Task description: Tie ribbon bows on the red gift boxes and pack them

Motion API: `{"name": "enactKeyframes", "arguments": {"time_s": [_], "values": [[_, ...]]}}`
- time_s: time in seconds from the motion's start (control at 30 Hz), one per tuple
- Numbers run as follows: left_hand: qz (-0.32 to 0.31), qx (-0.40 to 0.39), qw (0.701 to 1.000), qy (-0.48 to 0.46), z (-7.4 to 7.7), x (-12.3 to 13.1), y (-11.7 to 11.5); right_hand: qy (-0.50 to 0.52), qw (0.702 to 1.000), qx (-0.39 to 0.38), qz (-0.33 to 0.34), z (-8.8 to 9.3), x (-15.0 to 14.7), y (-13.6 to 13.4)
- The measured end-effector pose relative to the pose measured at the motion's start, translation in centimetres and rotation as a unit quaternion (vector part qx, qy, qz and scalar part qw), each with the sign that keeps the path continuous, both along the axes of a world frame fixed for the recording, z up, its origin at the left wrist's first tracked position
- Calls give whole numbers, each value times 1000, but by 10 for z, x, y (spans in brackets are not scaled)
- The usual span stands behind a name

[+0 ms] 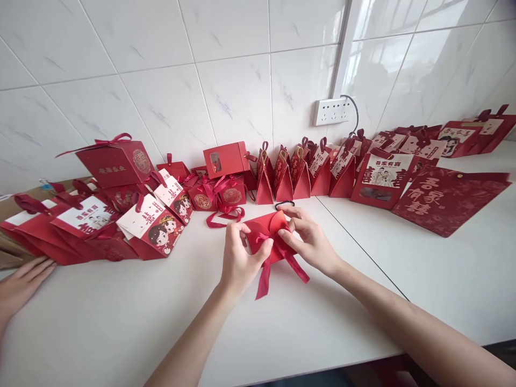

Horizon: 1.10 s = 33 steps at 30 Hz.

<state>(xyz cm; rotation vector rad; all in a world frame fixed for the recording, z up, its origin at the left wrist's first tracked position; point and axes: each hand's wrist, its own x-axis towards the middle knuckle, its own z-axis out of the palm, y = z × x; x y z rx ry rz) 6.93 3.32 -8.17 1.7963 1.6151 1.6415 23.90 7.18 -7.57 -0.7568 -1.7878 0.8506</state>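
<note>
Between my two hands, low over the white table, is a small red gift box (264,223) with curved top flaps. A dark red ribbon (264,279) runs across its top, and two tails hang toward me. My left hand (242,252) grips the box's left side, its thumb pressed on the top by the ribbon. At the right side, my right hand (308,239) holds the box, with the thumb on a curved flap and the fingers behind. The box's far side and underside are hidden. A loose loop of red ribbon (213,219) lies just beyond my left hand.
Behind stands a row of red gift boxes (300,174) along the tiled wall. More boxes (149,226) crowd the left, and a large red bag (447,201) lies at right. A power strip (331,112) is on the wall. Another person's hand (28,279) rests at far left.
</note>
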Motion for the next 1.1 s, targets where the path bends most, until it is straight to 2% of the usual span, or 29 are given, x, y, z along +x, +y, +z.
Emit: {"name": "enactKeyframes", "arguments": {"time_s": [0.23, 0.43, 0.7, 1.1], "values": [[31, 21, 999, 0, -1, 2, -1, 29, 998, -50, -5, -2, -6, -5], [30, -30, 999, -24, 0, 2, -2, 63, 995, -80, 9, -4, -6, -3], [35, -2, 999, -38, -6, 5, 0, 106, 986, -128, 8, -4, -5, 0], [40, -13, 998, -56, -7, 6, 1, 166, 963, -210, 40, -9, -6, 7]]}}
